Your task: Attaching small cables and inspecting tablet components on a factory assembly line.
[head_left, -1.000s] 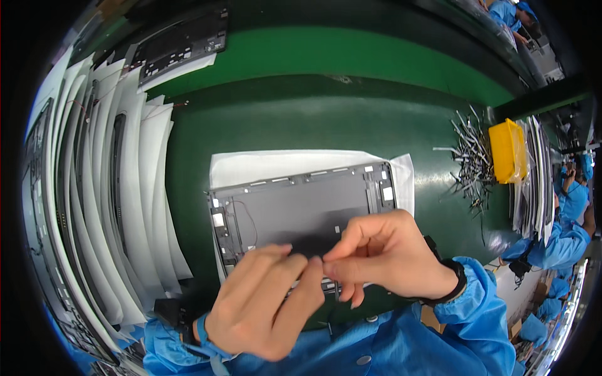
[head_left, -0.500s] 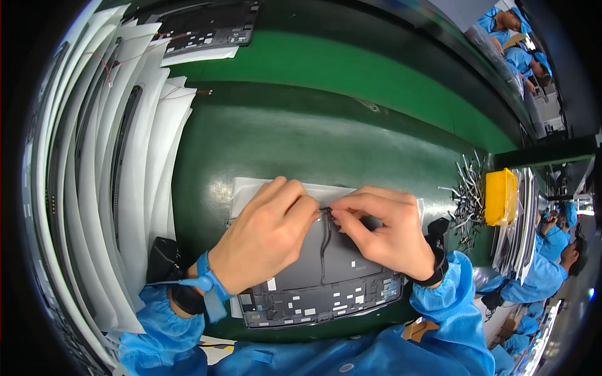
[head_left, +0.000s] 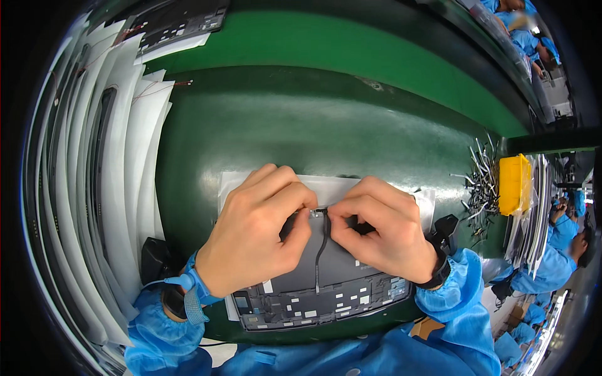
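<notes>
A dark grey laptop cover lies before me on a white sheet, its slotted strip with small white labels nearest my body. Down the cover's middle runs a thin black cable, its upper end at the far edge. There my right hand pinches the cable's end between thumb and forefinger. Just left of it, my left hand is closed in a pinch beside a small silvery piece. Its fingertips hide what they hold, if anything.
White sheets with dark panels between them stand packed along the left. Another dark cover lies at the far left. Loose cables are heaped beside a yellow bin on the right. Co-workers in blue sit beyond.
My left thumb has come into sight, and the left fingers now pinch at the cover's far edge. The right hand stays at the cable's end. The whole view has shifted slightly.
</notes>
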The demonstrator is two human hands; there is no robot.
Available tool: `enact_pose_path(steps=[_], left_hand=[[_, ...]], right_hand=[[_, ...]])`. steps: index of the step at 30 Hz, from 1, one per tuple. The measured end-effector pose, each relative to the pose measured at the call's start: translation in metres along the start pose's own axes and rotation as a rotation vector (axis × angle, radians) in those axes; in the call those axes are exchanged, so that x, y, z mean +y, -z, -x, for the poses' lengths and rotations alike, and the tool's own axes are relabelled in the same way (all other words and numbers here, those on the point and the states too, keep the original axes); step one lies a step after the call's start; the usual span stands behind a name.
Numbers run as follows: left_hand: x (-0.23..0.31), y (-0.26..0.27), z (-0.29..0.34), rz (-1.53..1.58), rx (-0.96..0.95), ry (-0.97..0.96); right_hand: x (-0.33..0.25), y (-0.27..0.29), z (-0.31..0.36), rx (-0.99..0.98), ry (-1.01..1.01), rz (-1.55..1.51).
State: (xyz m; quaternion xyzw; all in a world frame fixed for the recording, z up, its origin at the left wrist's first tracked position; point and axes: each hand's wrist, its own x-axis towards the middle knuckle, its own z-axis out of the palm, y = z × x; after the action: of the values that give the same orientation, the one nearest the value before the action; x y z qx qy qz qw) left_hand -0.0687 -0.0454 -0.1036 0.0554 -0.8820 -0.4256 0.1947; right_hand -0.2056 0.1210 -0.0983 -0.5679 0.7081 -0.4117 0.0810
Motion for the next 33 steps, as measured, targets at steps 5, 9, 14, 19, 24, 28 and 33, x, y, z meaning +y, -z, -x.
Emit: enact_pose_path(steps=[5, 9, 14, 19, 24, 28, 33], left_hand=[[0.001, -0.004, 0.000, -0.022, 0.011, 0.008], [0.001, -0.008, -0.001, -0.069, 0.040, -0.003], [0.008, -0.011, -0.002, -0.169, 0.041, -0.001], [0.013, -0.009, -0.007, -0.161, 0.004, 0.046], [0.008, -0.009, -0.007, -0.131, -0.012, 0.077], [0.007, -0.014, -0.004, -0.160, 0.061, -0.043], [0.007, -0.016, -0.005, -0.153, 0.101, -0.136]], right_hand=[[-0.011, 0.018, -0.022, -0.234, -0.272, -0.056], [-0.006, 0.024, -0.034, -0.362, -0.395, -0.148], [0.008, 0.020, -0.009, -0.176, -0.183, -0.218], [0.009, 0.011, -0.004, -0.060, -0.056, -0.104], [0.013, 0.011, -0.004, -0.071, -0.025, -0.143], [0.012, 0.006, -0.002, -0.029, 0.096, -0.008], [0.012, 0.007, -0.002, -0.043, 0.163, 0.107]])
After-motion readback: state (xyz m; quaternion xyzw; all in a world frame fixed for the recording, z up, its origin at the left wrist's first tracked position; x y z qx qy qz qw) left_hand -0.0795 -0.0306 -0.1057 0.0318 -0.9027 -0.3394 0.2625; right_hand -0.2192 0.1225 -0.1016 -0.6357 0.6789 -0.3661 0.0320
